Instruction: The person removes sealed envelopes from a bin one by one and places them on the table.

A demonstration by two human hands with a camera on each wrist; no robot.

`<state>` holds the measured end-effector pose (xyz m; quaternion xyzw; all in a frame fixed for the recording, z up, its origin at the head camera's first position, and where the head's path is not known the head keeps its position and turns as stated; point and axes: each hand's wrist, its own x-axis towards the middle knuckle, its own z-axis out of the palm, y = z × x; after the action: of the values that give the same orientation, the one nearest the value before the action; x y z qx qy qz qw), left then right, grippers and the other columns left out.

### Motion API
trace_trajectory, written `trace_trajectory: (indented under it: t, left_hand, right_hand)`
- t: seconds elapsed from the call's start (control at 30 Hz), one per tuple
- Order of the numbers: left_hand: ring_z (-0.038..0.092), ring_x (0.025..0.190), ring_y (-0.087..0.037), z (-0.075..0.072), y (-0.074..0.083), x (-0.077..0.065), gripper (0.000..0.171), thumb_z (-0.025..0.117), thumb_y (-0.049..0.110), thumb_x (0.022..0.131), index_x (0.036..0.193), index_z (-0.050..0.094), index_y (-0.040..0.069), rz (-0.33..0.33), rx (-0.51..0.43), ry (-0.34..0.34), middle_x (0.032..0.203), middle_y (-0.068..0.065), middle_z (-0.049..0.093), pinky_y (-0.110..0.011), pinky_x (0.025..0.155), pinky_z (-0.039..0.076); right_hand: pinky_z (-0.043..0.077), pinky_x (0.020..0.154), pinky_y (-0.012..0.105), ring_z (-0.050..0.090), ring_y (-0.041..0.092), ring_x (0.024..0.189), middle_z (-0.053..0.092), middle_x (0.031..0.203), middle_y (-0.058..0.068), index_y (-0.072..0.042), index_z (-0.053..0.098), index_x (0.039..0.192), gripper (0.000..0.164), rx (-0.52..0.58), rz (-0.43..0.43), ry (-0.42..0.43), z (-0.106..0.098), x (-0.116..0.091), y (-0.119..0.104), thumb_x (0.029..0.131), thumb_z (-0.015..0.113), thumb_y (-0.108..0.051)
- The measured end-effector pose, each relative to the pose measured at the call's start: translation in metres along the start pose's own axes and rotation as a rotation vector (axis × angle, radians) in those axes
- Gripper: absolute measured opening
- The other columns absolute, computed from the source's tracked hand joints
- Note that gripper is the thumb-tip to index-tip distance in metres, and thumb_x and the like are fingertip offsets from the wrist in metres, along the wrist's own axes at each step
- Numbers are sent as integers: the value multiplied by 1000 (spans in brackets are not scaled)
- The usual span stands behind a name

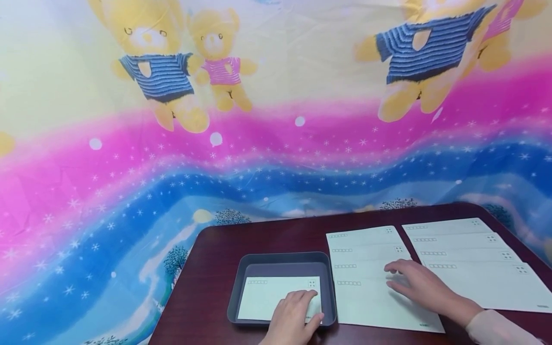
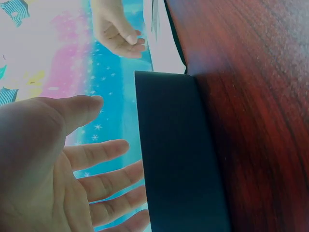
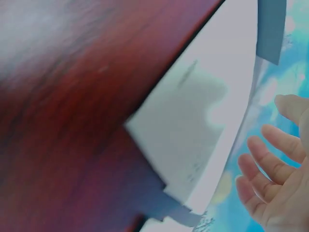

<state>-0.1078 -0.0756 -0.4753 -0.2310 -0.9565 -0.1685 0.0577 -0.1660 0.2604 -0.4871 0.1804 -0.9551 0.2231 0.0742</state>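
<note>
A pale envelope (image 1: 267,299) with small printed postcode boxes lies flat in a dark grey tray (image 1: 234,292). My left hand (image 1: 293,316) is over the envelope's right part, fingers loosely bent. In the left wrist view, that hand (image 2: 72,164) has its fingers spread beside the tray wall (image 2: 178,145) and grips nothing. My right hand (image 1: 420,285) hovers above the right side of a column of overlapping envelopes (image 1: 366,302), its fingers slightly bent and holding nothing. The right wrist view has the same relaxed hand (image 3: 275,169) apart from a pale envelope (image 3: 188,116).
A second column of overlapping envelopes (image 1: 487,278) lies at the right of the dark red-brown table (image 1: 194,287). The first column sits close against the tray's right side. Behind the table hangs a cloth (image 1: 276,143) printed with bears and snowflakes.
</note>
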Motion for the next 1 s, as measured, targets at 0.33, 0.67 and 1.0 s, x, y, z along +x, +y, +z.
trace_trajectory:
  t: [0.33,0.67,1.0]
  left_hand:
    - [57,106,-17,-1,-8,-6,41,57,41,89,122,60,17,5,23,49,114,2,64,-38,78,49]
    - [56,108,-19,-7,-18,-13,43,58,42,88,123,60,17,-73,10,51,116,1,63,-42,82,48]
    - [57,107,-19,-10,-28,-18,42,58,42,88,122,61,16,-78,25,74,114,1,64,-42,81,48]
  right_hand:
    - [49,79,37,61,15,94,64,105,-10,-20,67,108,33,37,-29,31,-3,12,-41,84,63,-44]
    - [49,80,35,59,10,94,62,102,-15,-26,66,106,27,53,-100,42,2,23,-78,85,63,-42]
    - [50,79,33,58,9,94,62,102,-15,-26,66,106,24,108,-141,32,13,28,-99,85,64,-37]
